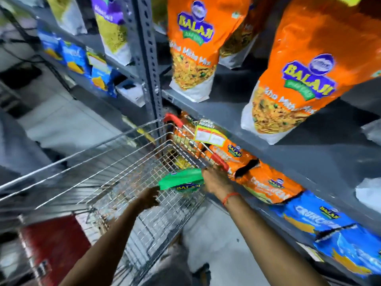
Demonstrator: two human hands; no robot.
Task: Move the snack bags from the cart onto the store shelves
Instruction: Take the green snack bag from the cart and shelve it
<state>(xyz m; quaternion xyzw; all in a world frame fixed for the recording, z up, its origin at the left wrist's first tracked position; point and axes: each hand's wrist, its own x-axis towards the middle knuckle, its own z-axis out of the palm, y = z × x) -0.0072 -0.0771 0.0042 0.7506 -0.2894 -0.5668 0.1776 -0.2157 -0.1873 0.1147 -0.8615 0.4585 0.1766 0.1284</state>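
- Over the wire cart point(115, 174), both hands reach down toward a green snack bag point(181, 180) that lies at the cart's near right corner.
- Right hand point(216, 179), with an orange thread on its wrist, has its fingers closed on the bag's right edge.
- Left hand point(149, 198) is at the bag's left end; blur hides whether its fingers grip it.
- Beside the cart, grey shelves point(237, 129) carry orange snack bags point(193, 46) standing above, and orange and blue bags point(329, 226) below.
- Yellow price tags point(210, 134) hang from the shelf edge just behind the cart's red corner.
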